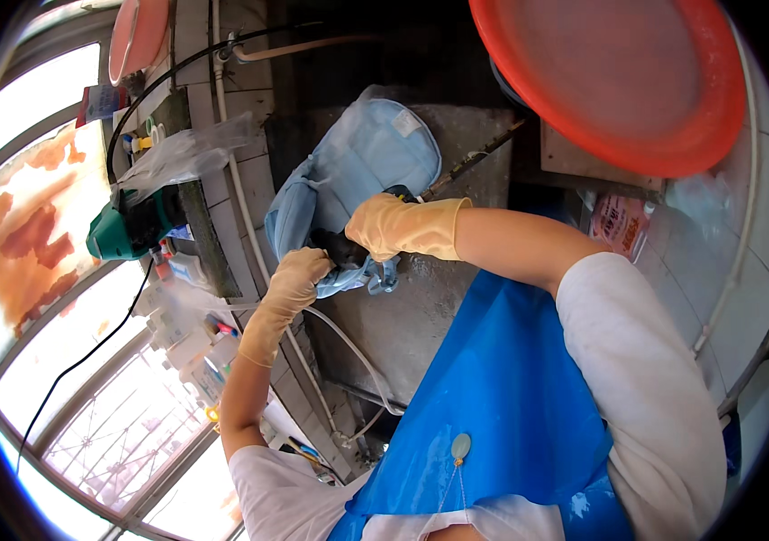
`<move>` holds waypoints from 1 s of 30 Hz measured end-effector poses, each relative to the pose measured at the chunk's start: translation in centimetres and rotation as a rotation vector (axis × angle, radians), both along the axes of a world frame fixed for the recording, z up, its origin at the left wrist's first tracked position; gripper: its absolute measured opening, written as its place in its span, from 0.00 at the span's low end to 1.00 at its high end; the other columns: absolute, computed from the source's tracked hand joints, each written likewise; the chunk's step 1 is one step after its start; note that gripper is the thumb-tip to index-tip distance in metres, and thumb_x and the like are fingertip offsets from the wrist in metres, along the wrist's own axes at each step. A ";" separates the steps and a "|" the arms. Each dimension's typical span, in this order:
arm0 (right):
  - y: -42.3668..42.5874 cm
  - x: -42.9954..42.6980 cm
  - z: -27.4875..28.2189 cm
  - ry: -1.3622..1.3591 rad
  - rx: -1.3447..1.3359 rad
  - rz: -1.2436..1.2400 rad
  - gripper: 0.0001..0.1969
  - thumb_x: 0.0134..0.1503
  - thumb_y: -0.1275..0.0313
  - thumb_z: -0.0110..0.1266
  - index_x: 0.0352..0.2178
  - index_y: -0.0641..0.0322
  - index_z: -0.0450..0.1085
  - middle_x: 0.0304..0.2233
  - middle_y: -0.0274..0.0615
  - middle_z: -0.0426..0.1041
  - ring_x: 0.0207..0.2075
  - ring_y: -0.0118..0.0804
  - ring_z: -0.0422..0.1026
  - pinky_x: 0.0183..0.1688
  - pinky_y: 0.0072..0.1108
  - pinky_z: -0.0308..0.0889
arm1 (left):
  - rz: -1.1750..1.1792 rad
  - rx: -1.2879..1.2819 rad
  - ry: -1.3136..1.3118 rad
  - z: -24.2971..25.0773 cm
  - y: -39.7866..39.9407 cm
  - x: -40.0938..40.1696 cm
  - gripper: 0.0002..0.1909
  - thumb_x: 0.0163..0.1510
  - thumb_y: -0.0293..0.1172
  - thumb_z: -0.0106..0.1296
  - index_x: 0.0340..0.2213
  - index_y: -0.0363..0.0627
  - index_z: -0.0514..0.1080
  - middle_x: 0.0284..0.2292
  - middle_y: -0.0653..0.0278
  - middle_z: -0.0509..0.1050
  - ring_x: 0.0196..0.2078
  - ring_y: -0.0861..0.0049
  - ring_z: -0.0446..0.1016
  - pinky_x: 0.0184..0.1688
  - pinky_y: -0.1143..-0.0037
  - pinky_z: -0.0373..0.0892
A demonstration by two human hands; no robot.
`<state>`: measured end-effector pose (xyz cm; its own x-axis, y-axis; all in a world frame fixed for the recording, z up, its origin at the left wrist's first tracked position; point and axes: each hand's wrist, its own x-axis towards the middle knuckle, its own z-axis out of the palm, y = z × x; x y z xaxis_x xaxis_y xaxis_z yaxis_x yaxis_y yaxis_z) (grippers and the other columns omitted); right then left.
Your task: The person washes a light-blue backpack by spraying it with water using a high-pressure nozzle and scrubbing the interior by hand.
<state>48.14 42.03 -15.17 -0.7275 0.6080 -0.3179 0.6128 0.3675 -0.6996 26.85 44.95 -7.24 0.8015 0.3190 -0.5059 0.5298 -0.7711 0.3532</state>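
Note:
A light blue fabric bag (384,145), with a white label on its inner face, lies spread on a worn grey slab. Its far part is partly veiled by a pale haze or clear film. My right hand (391,226), in a yellow rubber glove, is closed around a dark tool (344,250) over the bag; a black and yellow part shows above the fist. Most of that tool is covered, so its kind is unclear. At the bag's near left edge, my gloved left hand (296,274) curls its fingers around the fabric, close to the dark tool.
A large red plastic basin (614,81) stands at upper right. Along the tiled wall run a white pipe (249,223) and a pale hose (351,345). A green power tool (117,226) and bottles crowd the windowsill. A brown rod (479,159) crosses the slab (418,324).

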 end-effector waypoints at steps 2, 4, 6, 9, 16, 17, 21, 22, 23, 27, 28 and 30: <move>-0.6 -0.2 -0.2 0.000 0.012 0.035 0.11 0.45 0.70 0.58 0.33 0.57 0.76 0.32 0.43 0.79 0.36 0.46 0.78 0.34 0.34 0.72 | -0.042 0.010 0.079 0.1 -0.6 0.2 0.08 0.38 0.18 0.50 0.25 0.43 0.71 0.25 0.62 0.68 0.33 0.61 0.70 0.34 0.67 0.64; -0.7 -0.6 -0.3 0.003 0.023 0.073 0.12 0.45 0.70 0.57 0.33 0.57 0.76 0.33 0.43 0.79 0.37 0.46 0.78 0.35 0.34 0.72 | -0.013 0.010 0.043 -0.1 -1.1 -0.3 0.07 0.37 0.19 0.50 0.22 0.43 0.68 0.24 0.62 0.66 0.32 0.62 0.69 0.33 0.67 0.64; -0.7 -0.8 -0.3 0.000 0.011 0.016 0.12 0.46 0.70 0.57 0.34 0.58 0.76 0.35 0.43 0.79 0.39 0.44 0.78 0.37 0.33 0.73 | -0.030 0.035 0.066 -0.2 -1.4 -0.4 0.07 0.37 0.19 0.50 0.23 0.43 0.68 0.25 0.62 0.66 0.32 0.62 0.69 0.33 0.67 0.64; -0.2 -0.9 0.1 -0.049 0.016 0.045 0.14 0.46 0.69 0.57 0.37 0.57 0.77 0.39 0.45 0.78 0.42 0.44 0.77 0.41 0.33 0.72 | -0.016 0.032 0.034 0.4 -1.4 -0.1 0.07 0.37 0.18 0.50 0.23 0.43 0.69 0.25 0.63 0.67 0.32 0.63 0.69 0.33 0.67 0.64; 0.8 -2.1 -2.7 0.076 0.055 -0.006 0.18 0.46 0.68 0.58 0.41 0.56 0.77 0.43 0.45 0.77 0.46 0.45 0.76 0.48 0.35 0.69 | 0.044 0.034 -0.055 2.0 -0.5 1.3 0.12 0.33 0.15 0.52 0.25 0.41 0.71 0.26 0.62 0.70 0.33 0.62 0.71 0.34 0.66 0.66; 0.8 -2.0 -2.1 0.059 0.046 0.004 0.18 0.46 0.67 0.58 0.41 0.55 0.77 0.42 0.45 0.77 0.45 0.45 0.76 0.47 0.35 0.69 | 0.049 0.035 -0.040 2.2 -0.3 0.9 0.13 0.33 0.15 0.52 0.25 0.41 0.71 0.26 0.62 0.71 0.33 0.61 0.71 0.34 0.66 0.66; 1.1 -1.7 -0.8 0.022 0.036 0.008 0.16 0.46 0.67 0.59 0.39 0.54 0.78 0.41 0.42 0.78 0.44 0.43 0.76 0.43 0.36 0.71 | 0.067 0.052 -0.088 3.1 0.8 0.2 0.10 0.34 0.15 0.53 0.23 0.40 0.71 0.24 0.60 0.70 0.31 0.59 0.70 0.33 0.66 0.66; 1.5 -1.8 -0.6 0.022 0.045 0.007 0.16 0.46 0.66 0.59 0.38 0.53 0.78 0.41 0.42 0.78 0.43 0.43 0.77 0.42 0.36 0.71 | 0.073 0.070 -0.122 3.3 1.2 0.0 0.09 0.35 0.16 0.53 0.22 0.40 0.70 0.23 0.59 0.69 0.29 0.58 0.70 0.32 0.66 0.65; 1.7 -1.9 -0.7 0.031 0.047 -0.013 0.15 0.46 0.66 0.59 0.38 0.53 0.78 0.41 0.41 0.78 0.43 0.43 0.77 0.41 0.36 0.72 | 0.068 0.064 -0.118 3.4 1.5 -0.3 0.09 0.35 0.16 0.53 0.22 0.40 0.70 0.23 0.59 0.69 0.29 0.58 0.70 0.32 0.66 0.65; 2.1 -2.0 -1.2 0.061 0.102 0.051 0.15 0.45 0.68 0.59 0.37 0.55 0.78 0.41 0.39 0.78 0.43 0.43 0.76 0.45 0.33 0.70 | 0.029 0.133 -0.115 3.1 2.2 -1.4 0.07 0.37 0.18 0.56 0.20 0.40 0.68 0.21 0.59 0.67 0.26 0.59 0.68 0.29 0.67 0.63; 1.9 -1.9 -1.2 0.062 0.088 0.055 0.14 0.45 0.68 0.59 0.36 0.55 0.78 0.41 0.39 0.78 0.43 0.43 0.76 0.45 0.33 0.70 | 0.036 0.155 -0.124 2.9 2.3 -1.5 0.07 0.37 0.18 0.56 0.20 0.41 0.68 0.21 0.60 0.67 0.25 0.59 0.68 0.28 0.67 0.63; 1.8 -1.0 -0.3 0.061 0.049 0.058 0.14 0.45 0.68 0.59 0.36 0.55 0.78 0.41 0.39 0.78 0.43 0.43 0.76 0.44 0.32 0.71 | 0.045 0.173 -0.129 2.7 2.3 -1.6 0.07 0.38 0.19 0.56 0.20 0.41 0.68 0.20 0.60 0.67 0.25 0.60 0.68 0.28 0.66 0.63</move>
